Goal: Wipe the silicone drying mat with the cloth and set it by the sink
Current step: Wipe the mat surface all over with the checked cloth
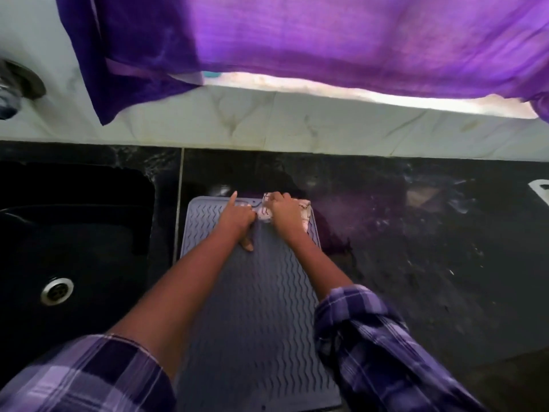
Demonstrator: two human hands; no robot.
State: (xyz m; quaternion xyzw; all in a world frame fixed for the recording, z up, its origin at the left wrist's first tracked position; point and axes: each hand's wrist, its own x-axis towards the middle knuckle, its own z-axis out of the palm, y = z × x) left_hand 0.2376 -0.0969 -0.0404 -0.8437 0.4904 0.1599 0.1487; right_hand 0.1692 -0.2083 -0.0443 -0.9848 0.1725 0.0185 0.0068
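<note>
A grey silicone drying mat with wavy ridges lies flat on the dark countertop, just right of the sink. My right hand presses a bunched white patterned cloth onto the mat's far right corner. My left hand rests on the mat's far edge beside it, index finger stretched forward, thumb down on the ridges, other fingers curled. Whether its fingers also touch the cloth I cannot tell.
A black sink with a metal drain lies to the left. The dark countertop stretches right, with wet streaks. A purple curtain hangs above the white tiled backsplash. A tap base is at far left.
</note>
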